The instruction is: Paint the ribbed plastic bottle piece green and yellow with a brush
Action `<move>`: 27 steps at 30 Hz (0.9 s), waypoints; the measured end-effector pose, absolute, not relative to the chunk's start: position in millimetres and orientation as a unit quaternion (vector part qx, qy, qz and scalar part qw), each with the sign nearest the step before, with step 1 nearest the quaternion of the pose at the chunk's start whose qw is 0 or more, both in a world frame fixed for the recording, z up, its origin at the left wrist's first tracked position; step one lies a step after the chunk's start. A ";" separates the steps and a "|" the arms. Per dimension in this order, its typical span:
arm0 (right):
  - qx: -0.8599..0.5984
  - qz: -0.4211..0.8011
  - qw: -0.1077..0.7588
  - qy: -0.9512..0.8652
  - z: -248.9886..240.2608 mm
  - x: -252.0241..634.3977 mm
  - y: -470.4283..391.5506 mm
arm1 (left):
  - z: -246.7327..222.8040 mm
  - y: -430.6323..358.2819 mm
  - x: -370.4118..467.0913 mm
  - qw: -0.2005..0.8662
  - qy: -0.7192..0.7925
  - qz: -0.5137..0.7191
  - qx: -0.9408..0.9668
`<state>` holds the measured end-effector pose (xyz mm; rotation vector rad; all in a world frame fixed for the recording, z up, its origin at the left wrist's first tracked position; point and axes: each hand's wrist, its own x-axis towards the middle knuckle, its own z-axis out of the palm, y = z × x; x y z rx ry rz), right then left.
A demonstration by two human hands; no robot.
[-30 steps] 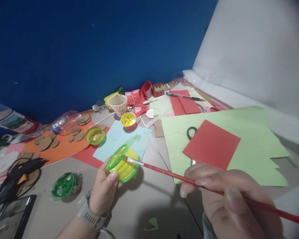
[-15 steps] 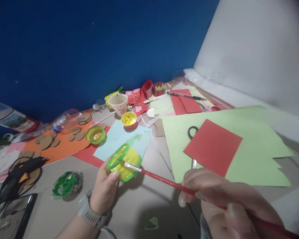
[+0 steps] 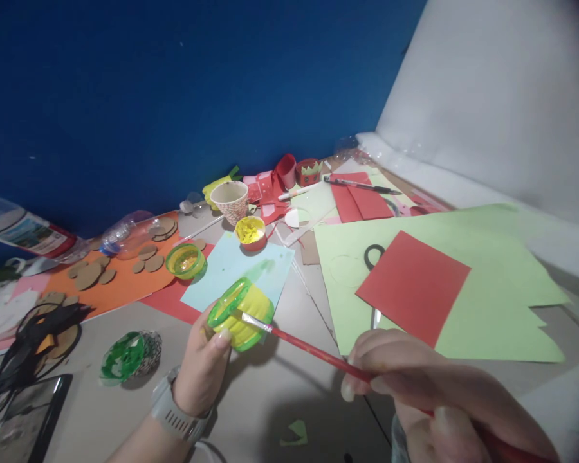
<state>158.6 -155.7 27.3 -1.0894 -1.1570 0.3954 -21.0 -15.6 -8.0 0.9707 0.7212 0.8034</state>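
Note:
My left hand (image 3: 207, 360) grips a small yellow cup with green painted edges (image 3: 251, 312), tilted with its rim toward the left; it looks like a cut bottle piece. In my right hand (image 3: 410, 386) is a red-handled paintbrush (image 3: 313, 350), its bristles touching the cup's yellow side just by the green rim. Beyond the cup stands a small container of yellow paint (image 3: 251, 230) at the top of a light blue sheet (image 3: 212, 273). Green paint coats the inside of a paper cup (image 3: 130, 357) left of my left hand.
A similar yellow-green piece (image 3: 186, 261) stands left of the blue sheet. Cardboard discs (image 3: 89, 275) lie on orange paper (image 3: 125, 292). Scissors (image 3: 374, 256) lie partly under a red square (image 3: 415, 283) on light green paper (image 3: 502, 276). A patterned paper cup (image 3: 230, 200) stands behind, near the blue wall (image 3: 197, 96).
My right hand has shifted slightly left and down with the paintbrush. The brush tip stays against the cup, and my left hand has hardly moved.

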 end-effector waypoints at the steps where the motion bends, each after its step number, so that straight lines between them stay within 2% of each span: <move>1: -0.486 0.172 0.686 -0.513 27.2 159.1 -155.5 | -8.2 -15.4 -20.6 0.747 0.330 0.368 0.445; 7: -0.470 0.197 0.685 -0.521 27.8 158.4 -156.0 | -9.1 -15.4 -20.3 0.741 0.345 0.364 0.448; 13: -0.466 0.173 0.696 -0.518 31.3 158.8 -152.3 | -11.3 -14.3 -20.7 0.738 0.336 0.376 0.449; 20: -0.451 0.146 0.764 -0.437 37.2 150.5 -131.3 | -7.8 -13.2 -17.1 0.726 0.346 0.396 0.442; 24: -0.416 0.188 0.743 -0.488 30.4 154.9 -125.1 | -6.6 -13.2 -15.8 0.717 0.366 0.407 0.431; 27: -0.437 0.174 0.751 -0.463 26.2 158.0 -125.6 | -6.8 -12.5 -14.9 0.720 0.367 0.413 0.420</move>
